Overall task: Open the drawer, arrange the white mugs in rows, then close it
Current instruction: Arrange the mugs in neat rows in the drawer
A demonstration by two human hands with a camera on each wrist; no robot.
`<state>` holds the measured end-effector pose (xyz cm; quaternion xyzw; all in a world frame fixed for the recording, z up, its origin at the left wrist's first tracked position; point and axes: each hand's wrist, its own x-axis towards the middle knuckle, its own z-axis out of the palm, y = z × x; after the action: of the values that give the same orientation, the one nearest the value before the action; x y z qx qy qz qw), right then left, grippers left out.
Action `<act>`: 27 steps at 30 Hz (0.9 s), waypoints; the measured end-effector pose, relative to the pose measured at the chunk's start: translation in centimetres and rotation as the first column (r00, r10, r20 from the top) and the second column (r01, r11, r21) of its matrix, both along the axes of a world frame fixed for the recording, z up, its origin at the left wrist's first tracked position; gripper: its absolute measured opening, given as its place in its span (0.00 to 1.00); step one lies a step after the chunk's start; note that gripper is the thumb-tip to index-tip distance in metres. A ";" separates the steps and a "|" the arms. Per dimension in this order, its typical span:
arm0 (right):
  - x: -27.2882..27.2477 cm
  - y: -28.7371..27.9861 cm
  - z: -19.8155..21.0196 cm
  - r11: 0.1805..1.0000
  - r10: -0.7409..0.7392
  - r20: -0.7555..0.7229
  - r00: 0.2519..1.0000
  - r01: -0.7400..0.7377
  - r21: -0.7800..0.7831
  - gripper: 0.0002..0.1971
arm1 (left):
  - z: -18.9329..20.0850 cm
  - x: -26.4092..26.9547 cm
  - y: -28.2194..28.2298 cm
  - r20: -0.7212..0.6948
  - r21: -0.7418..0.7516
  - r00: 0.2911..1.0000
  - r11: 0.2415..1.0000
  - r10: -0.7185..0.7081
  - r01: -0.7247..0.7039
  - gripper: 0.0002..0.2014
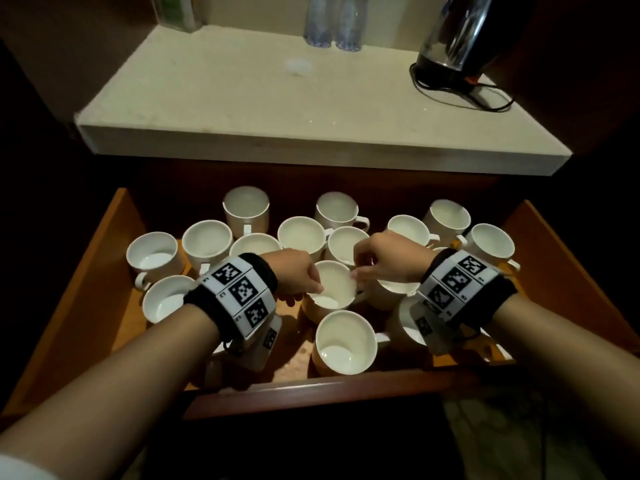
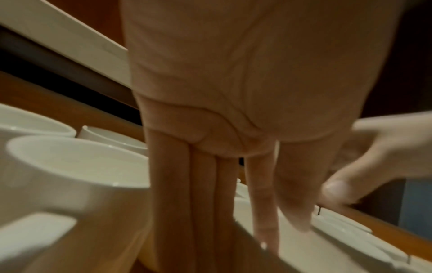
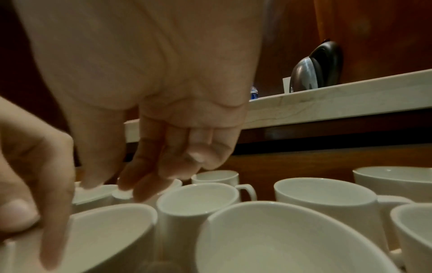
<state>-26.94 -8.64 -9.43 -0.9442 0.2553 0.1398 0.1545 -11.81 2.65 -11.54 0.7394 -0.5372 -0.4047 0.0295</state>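
The wooden drawer stands pulled out, with several white mugs upright inside in loose, uneven rows. My left hand grips the left rim of a middle mug: thumb and forefinger reach inside, and the other fingers run down its outer wall. This mug tilts slightly. My right hand hovers at the same mug's right rim with loosely curled fingers and holds nothing. The mug also shows low in the right wrist view.
A pale stone countertop overhangs the back of the drawer. On it stand a dark electric kettle with its cord and two water bottles. Mugs crowd closely around the held one. A bare strip of drawer floor lies near the front.
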 end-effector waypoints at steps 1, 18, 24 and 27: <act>-0.1 0.2 0.3 0.997 0.005 -0.013 1.000 -0.004 0.078 0.10 | -0.2 -0.1 -0.1 0.008 0.009 1.000 1.000 -0.007 0.007 0.13; -0.8 2.8 -0.3 0.988 0.157 -0.417 0.895 -0.149 0.052 0.08 | -0.6 0.3 -0.5 0.231 0.023 0.973 1.000 -0.007 0.001 0.07; -2.4 1.7 -0.1 0.997 0.056 -0.483 0.874 -0.026 0.067 0.18 | 0.4 -0.5 -0.4 0.377 -0.026 0.921 0.993 -0.094 0.112 0.13; -2.6 1.6 -0.1 1.000 0.019 -0.515 0.857 -0.023 -0.001 0.16 | 0.6 -0.8 -0.5 0.451 0.009 0.874 0.980 -0.180 0.197 0.14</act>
<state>-29.53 -7.04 -9.57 -0.8758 0.2775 0.3876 0.0756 -12.65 2.17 -10.95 0.7564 -0.6062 -0.2138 -0.1215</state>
